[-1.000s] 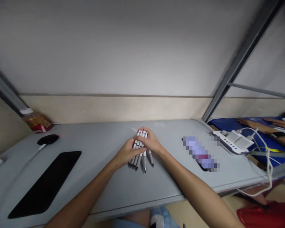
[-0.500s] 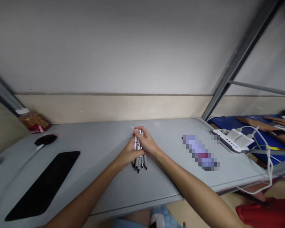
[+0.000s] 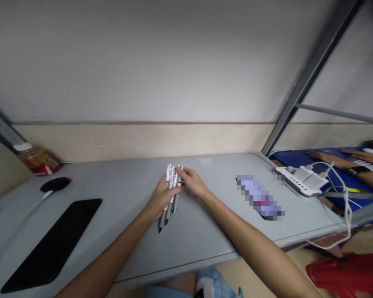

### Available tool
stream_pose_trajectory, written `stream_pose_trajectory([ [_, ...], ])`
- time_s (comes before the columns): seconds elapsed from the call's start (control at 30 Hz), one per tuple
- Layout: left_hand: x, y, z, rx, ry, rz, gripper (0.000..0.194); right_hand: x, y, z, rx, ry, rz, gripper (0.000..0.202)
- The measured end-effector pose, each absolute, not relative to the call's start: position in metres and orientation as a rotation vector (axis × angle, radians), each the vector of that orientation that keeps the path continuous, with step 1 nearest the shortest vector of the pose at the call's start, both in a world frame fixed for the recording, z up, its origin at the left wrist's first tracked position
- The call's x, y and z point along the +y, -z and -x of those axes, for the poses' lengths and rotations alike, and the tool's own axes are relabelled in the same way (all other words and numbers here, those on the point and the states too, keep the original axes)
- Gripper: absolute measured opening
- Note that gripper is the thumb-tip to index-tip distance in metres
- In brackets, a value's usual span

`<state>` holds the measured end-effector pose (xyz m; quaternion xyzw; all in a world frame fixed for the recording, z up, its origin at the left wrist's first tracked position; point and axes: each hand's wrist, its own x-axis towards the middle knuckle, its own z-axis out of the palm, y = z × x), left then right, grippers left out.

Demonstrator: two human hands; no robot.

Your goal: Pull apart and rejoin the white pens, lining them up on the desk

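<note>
A bundle of several white and grey pens (image 3: pixel 171 178) is held over the middle of the grey table (image 3: pixel 127 236). My left hand (image 3: pixel 161 196) is wrapped round the bundle, its thumb laid across the front. The pens slant, with their dark grey tips pointing down toward me and to the left. At the upper right of the bundle, my right hand (image 3: pixel 191 180) pinches the top part of a pen between thumb and fingers. Parts of the pens are hidden behind my left hand.
On the left lie a black mat (image 3: pixel 54 244), a round black charger (image 3: pixel 55 184) with a white cable, and a bottle (image 3: pixel 39 160). To the right are a blurred phone (image 3: pixel 258 196) and a white power strip (image 3: pixel 298 182). Beyond, another person's hands (image 3: pixel 328 158) rest on a blue surface.
The pens have tilted, their tips swinging left. My right hand has drawn back from around the bundle to pinch at its upper right; my left hand has shifted slightly left.
</note>
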<state>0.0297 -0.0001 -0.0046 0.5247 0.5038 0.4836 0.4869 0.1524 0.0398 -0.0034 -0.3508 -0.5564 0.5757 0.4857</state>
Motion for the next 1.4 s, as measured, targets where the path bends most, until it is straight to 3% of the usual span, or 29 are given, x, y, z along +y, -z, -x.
stream_pose_trajectory([
  [0.4, -0.001, -0.007, -0.032, 1.076, -1.298, -1.302, 0.039, 0.036, -0.012, -0.156, -1.009, -1.457, 0.817, 0.031],
  [0.57, -0.003, -0.014, -0.023, 1.362, -1.441, -1.316, 0.025, 0.035, -0.017, -0.159, -0.842, -1.464, 0.707, 0.028],
  [0.87, -0.008, -0.005, -0.027, 1.567, -1.652, -1.365, 0.027, 0.028, -0.014, -0.155, -1.088, -1.462, 0.744, 0.034],
  [1.4, 0.016, 0.012, -0.009, 1.496, -1.248, -1.558, 0.024, 0.024, -0.016, -0.162, -1.427, -1.447, 0.976, 0.029],
])
